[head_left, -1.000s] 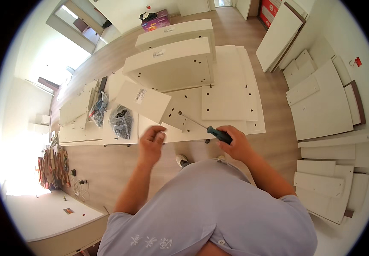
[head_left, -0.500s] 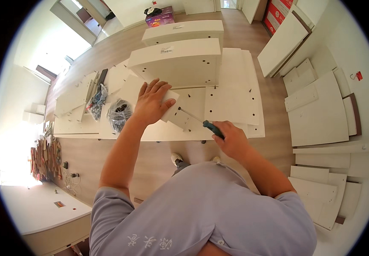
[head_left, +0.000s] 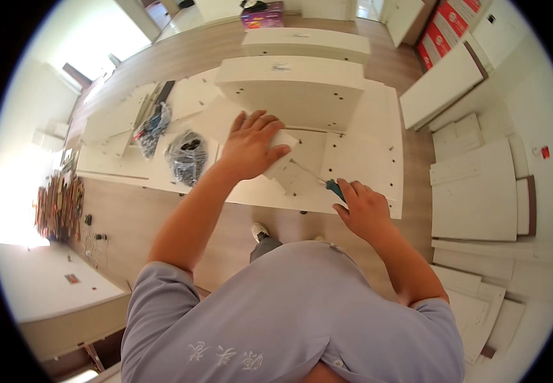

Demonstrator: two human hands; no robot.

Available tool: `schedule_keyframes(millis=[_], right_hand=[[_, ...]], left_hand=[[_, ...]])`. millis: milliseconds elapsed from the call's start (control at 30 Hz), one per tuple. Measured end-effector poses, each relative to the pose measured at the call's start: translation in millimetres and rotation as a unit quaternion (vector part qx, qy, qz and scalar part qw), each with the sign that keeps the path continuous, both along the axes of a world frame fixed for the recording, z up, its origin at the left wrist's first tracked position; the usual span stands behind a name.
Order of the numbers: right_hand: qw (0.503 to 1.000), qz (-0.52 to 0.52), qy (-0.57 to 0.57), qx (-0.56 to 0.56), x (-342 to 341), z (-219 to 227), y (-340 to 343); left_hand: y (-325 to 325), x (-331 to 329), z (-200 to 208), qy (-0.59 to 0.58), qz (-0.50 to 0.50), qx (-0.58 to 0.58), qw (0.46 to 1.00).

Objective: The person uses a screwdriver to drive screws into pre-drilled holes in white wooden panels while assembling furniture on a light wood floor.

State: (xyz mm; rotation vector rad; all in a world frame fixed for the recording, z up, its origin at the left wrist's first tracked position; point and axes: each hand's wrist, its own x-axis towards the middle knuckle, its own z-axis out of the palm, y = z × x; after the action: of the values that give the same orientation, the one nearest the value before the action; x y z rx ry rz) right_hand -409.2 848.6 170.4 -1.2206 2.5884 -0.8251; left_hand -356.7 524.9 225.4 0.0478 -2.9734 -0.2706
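A small white panel (head_left: 284, 144) lies under my left hand (head_left: 252, 145), whose fingers reach over it while the thumb presses along its right side. My right hand (head_left: 364, 208) is closed round the dark green handle of a screwdriver (head_left: 311, 172). Its thin metal shaft points left and away from me, and the tip is close to the panel's right edge; whether it touches a screw cannot be made out. Below the hands a large white board (head_left: 251, 195) carries more panels and several small dark fittings.
Two white box-shaped drawer units (head_left: 289, 76) stand beyond my hands. Clear plastic bags of hardware (head_left: 187, 159) lie to the left. More white panels (head_left: 474, 191) lean at the right wall. A stack of thin strips (head_left: 59, 207) and cables are on the left floor. A purple box (head_left: 264, 16) stands far off.
The whole view has shifted, so the board and drawers appear farther right. My right hand sits lower round the screwdriver's handle. The left hand stays on the panel.
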Motion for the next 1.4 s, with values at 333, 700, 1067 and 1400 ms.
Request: schedule_keyframes(millis=[333, 700, 1067, 1400], right_hand=[[0.855, -0.012, -0.516, 0.055, -33.2, 31.4, -10.0], [0.783, -0.361, -0.471, -0.186, 84.4, -72.4, 21.7], [0.833, -0.404, -0.358, -0.124, 141.8, -65.5, -13.0], [0.84, -0.424, -0.338, -0.019, 176.7, -76.4, -15.1]], left_hand=[[-3.6, 3.3, -2.7, 0.012, 0.005, 0.007, 1.0], [-158.4, 88.2, -93.3, 0.321, 0.161, 0.314, 0.879], [-348.4, 67.0, -199.3, -0.296, 0.209, -0.047, 0.931], [-300.8, 88.8, -203.1, -0.199, 0.163, 0.026, 0.966]])
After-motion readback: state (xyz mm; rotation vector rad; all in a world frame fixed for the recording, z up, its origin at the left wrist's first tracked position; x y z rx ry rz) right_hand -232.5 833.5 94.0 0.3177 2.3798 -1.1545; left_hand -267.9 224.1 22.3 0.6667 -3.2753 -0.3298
